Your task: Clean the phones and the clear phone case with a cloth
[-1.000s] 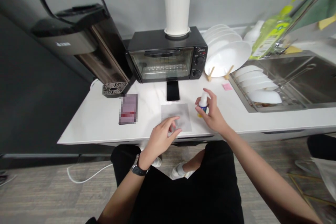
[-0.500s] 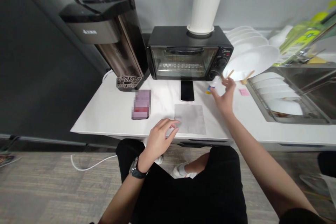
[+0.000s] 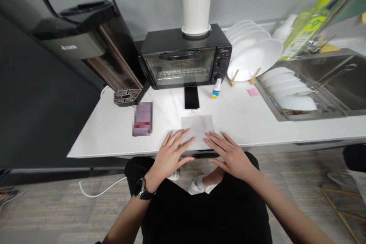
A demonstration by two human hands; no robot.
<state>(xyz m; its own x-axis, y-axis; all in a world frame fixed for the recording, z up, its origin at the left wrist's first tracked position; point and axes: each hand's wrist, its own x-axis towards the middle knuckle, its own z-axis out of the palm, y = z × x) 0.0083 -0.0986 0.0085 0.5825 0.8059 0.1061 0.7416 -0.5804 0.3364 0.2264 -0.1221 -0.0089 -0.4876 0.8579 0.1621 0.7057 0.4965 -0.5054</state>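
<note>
A thin grey-white square sheet lies flat near the counter's front edge. My left hand, with a watch on its wrist, is open, its spread fingertips at the sheet's left side. At the sheet's lower right corner, my right hand is open too, fingers stretched forward. Neither hand holds anything. A small white bottle with a blue and yellow label stands upright beyond the sheet, to the right. Behind the sheet lies a black-screened phone.
A blurred-out purple phone-shaped item lies at the left. Behind stand a water dispenser and a toaster oven bearing a white utensil holder. Racked plates, a pink note and a sink are at the right.
My right hand has left the small bottle, which now stands on the counter, and has come back to the sheet. My left hand's fingers have spread. The view has shifted right.
</note>
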